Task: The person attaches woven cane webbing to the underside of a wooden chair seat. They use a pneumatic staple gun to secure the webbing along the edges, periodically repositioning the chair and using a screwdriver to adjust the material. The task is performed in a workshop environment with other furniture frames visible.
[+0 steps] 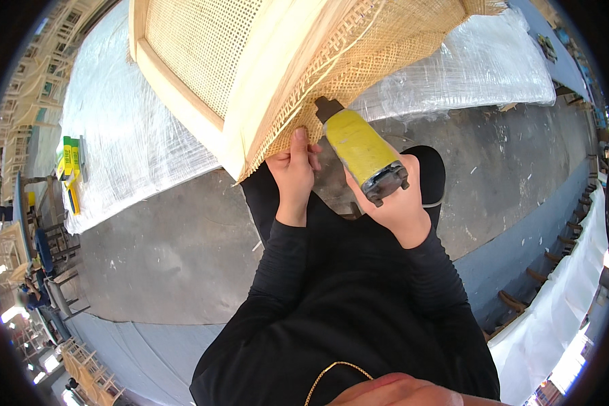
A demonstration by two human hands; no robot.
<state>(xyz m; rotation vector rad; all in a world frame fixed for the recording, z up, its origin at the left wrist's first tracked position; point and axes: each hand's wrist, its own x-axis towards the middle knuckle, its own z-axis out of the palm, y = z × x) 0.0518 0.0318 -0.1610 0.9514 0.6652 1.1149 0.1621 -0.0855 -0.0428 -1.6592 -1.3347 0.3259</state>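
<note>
A pale wooden frame (177, 90) with woven cane panelling stands tilted in front of me. A loose flap of cane webbing (386, 59) with a frayed edge hangs along its right side. My left hand (294, 170) is closed on the webbing's lower edge, thumb up, near the frame's bottom corner. In my right hand (400, 211) is a yellow staple gun (360, 145), its dark nose pointing up at the webbing. The nose overlaps the webbing in the picture; whether it touches I cannot tell. The fingers around its grip are partly hidden.
The frame rests on a table wrapped in clear plastic film (125, 145). Yellow-green boxes (69, 159) lie at its left edge. Below is a grey floor (155, 257). Wooden chairs and frames stand at the far left. White sheeting (561, 318) covers a row at the right.
</note>
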